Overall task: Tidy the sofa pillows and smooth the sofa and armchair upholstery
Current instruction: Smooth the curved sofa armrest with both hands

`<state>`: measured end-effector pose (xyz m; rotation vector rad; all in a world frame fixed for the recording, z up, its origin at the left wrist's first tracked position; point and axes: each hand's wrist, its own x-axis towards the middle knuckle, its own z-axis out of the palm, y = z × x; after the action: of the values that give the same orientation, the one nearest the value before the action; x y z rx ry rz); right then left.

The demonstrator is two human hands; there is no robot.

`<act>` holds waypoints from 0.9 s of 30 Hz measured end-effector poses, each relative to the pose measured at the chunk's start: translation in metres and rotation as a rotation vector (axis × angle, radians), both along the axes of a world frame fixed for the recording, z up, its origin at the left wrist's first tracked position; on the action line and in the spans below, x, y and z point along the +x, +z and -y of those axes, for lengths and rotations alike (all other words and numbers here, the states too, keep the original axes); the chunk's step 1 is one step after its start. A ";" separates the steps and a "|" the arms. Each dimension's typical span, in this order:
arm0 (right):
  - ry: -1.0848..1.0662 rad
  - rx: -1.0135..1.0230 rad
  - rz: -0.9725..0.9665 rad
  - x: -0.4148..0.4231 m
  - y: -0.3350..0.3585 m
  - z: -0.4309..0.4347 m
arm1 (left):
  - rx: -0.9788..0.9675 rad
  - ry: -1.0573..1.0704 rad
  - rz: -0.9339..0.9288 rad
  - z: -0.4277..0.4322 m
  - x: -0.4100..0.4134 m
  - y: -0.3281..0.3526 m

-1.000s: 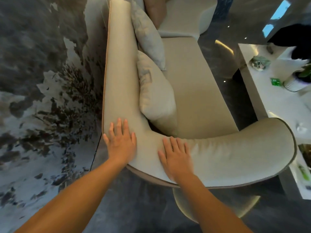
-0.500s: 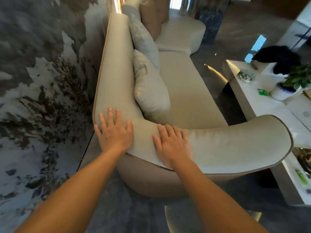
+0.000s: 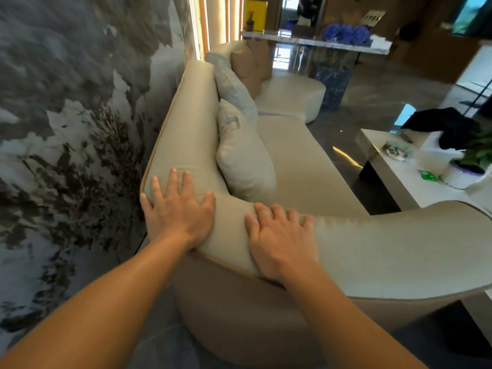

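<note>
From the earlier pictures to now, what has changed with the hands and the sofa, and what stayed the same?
The view tilted up, so more of the room shows. Both hands stayed flat on the sofa's curved corner: the left hand on the backrest, the right hand on the armrest, shifted only slightly. Nothing was grasped or released. The near pillow kept leaning on the backrest.

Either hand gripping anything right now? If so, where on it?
Nothing held. The left hand and right hand lie flat, fingers spread, palms pressed on the top of the sofa backrest at its corner.
</note>
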<state>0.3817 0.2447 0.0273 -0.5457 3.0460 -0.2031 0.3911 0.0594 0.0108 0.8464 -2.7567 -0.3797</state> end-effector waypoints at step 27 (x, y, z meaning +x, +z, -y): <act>0.113 -0.135 0.241 -0.079 0.022 0.078 | 0.013 -0.104 -0.003 0.112 -0.058 0.005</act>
<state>0.3028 0.1671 0.0490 -0.6476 2.7731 -0.4376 0.3331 -0.0523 0.0161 0.7071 -2.8053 -0.4178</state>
